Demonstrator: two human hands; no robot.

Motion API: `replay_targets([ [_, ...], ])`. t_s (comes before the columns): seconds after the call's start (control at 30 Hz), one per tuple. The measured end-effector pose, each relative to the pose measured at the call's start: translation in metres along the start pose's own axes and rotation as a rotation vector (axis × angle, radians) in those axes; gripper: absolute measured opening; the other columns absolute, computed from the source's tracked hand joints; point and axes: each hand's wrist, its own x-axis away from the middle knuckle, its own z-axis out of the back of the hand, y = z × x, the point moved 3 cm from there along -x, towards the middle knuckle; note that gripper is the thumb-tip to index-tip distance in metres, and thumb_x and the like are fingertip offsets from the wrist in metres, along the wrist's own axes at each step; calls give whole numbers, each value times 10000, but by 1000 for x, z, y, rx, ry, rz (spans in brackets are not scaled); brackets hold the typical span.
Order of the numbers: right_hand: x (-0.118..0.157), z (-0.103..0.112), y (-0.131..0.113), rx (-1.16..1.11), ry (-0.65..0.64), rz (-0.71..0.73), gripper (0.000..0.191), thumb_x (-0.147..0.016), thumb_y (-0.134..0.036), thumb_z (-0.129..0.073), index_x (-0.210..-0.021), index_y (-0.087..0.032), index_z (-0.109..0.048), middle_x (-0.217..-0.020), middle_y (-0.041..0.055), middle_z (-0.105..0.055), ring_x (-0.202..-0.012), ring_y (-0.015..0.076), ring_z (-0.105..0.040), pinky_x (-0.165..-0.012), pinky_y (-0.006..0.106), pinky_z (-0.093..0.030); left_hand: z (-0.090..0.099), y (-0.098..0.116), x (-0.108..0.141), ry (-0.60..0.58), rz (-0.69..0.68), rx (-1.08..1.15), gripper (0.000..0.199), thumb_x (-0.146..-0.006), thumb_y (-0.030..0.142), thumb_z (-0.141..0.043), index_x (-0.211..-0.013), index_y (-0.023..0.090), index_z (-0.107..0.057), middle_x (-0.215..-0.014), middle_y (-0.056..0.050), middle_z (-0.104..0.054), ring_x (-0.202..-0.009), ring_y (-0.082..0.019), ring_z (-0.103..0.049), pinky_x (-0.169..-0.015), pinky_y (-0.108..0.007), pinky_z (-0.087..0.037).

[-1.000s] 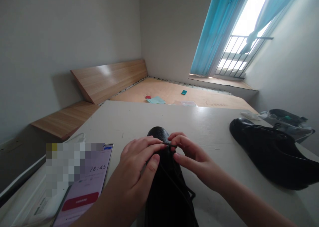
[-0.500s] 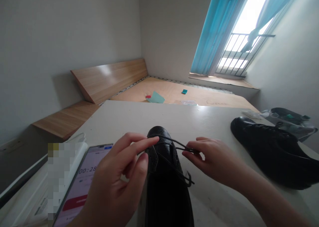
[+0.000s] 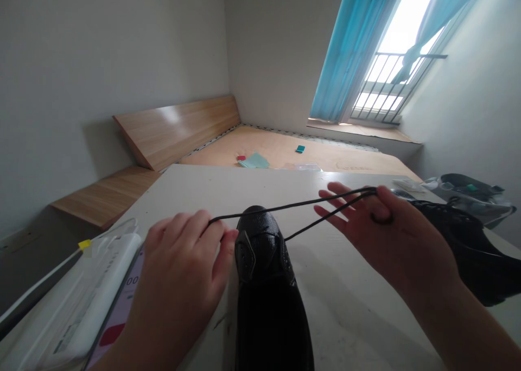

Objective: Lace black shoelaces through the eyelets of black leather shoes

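Note:
A black leather shoe [image 3: 266,284] stands on the white table, toe pointing away from me. Its dark shoelace [image 3: 297,203] is stretched across the toe between my two hands. My left hand [image 3: 183,268], left of the shoe, is closed on one stretch of the lace. Higher up on the right, my right hand [image 3: 391,230] pinches the lace between thumb and forefinger, its other fingers spread. From that pinch a second strand runs back down to the shoe's right eyelets. A curled bit of lace lies against the right palm.
A second black shoe [image 3: 484,251] stands at the right, partly behind my right hand. At the left lie a phone [image 3: 109,333] and a white power strip or box [image 3: 97,295]. Beyond the white table [image 3: 195,186] is a bed [image 3: 277,143]; a lined bin [image 3: 468,192] stands at the far right.
My right hand has moved right and up, drawing the lace out long. My left hand has closed on the lace and turned back-up. The loose end by the shoe's right side is gone from there.

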Motion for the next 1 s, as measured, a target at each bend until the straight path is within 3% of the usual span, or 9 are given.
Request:
replay_targets([
  [0.1, 1, 2, -6, 50, 17, -41, 394, -893, -447, -592, -594, -220, -471, -748, -1, -612, -418, 72, -327, -423, 259, -356, 9, 1, 2, 83, 39, 232, 260, -962, 291, -384, -763, 226, -538, -826, -56, -567, -824, -262, -514, -818, -430, -362],
  [0.2, 5, 4, -9, 500, 62, 121, 334, -892, -461, -586, -662, -224, -532, -701, 13, -575, -467, 94, -346, -448, 266, -300, 8, 2, 3, -9, 169, 616, 274, -1005, 299, -361, -794, 239, -526, -853, -12, -572, -862, -203, -537, -778, -330, -403],
  [0.27, 10, -3, -2, 900, -60, 175, 280, -921, -432, -545, -736, -223, -563, -683, 22, -573, -560, 136, -440, -504, 277, -320, 4, 1, 3, -89, 291, 817, 310, -1023, 360, -342, -824, 248, -551, -843, 7, -597, -854, -180, -562, -739, -284, -430],
  [0.37, 18, -16, 21, 1303, -364, 79, 186, -934, -341, -508, -790, -224, -519, -632, -13, -549, -562, 137, -442, -527, 268, -282, -2, -1, 2, -151, 416, 988, 390, -1020, 436, -342, -774, 236, -569, -808, 7, -624, -855, -179, -588, -766, -271, -456],
  [0.47, 22, -23, 36, 1420, -486, 21, 83, -906, -221, -485, -823, -229, -477, -628, -40, -547, -549, 125, -415, -533, 258, -242, -7, -2, 1, -167, 465, 1046, 455, -1002, 492, -364, -668, 218, -509, -699, 12, -566, -780, -171, -577, -745, -267, -473],
  [0.63, 17, -18, 25, 1339, -300, 172, 117, -831, -121, -478, -818, -231, -439, -570, -80, -454, -500, 105, -356, -509, 239, -260, -7, -4, 3, -46, 625, 1102, 445, -970, 530, -441, -661, 210, -471, -640, 57, -406, -615, -112, -473, -765, -234, -536],
  [0.8, 19, -12, -3, 1047, 38, 533, 164, -859, -99, -473, -794, -225, -557, -592, -68, -484, -484, 88, -402, -462, 207, -332, -1, -5, 7, -11, 421, 918, 297, -975, 475, -468, -869, 255, -637, -811, 34, -657, -810, -150, -642, -699, -221, -530],
  [0.93, 30, -25, 1, 917, -152, 492, 263, -945, -142, -462, -1079, -261, -655, -914, -18, -713, -857, 115, -638, -774, 230, -514, 8, 5, 11, -13, 41, 748, 265, -978, 290, -484, -1186, 360, -633, -1183, 49, -703, -1127, -186, -619, -953, -294, -515],
  [1.0, 39, -35, 10, 948, -298, 417, 381, -922, -213, -560, -1299, -265, -567, -1204, 17, -697, -1110, 166, -615, -1009, 339, -474, 13, 14, 14, -16, -153, 719, 353, -985, 279, -448, -1296, 365, -589, -1272, 24, -678, -1238, -224, -553, -1064, -385, -455],
])
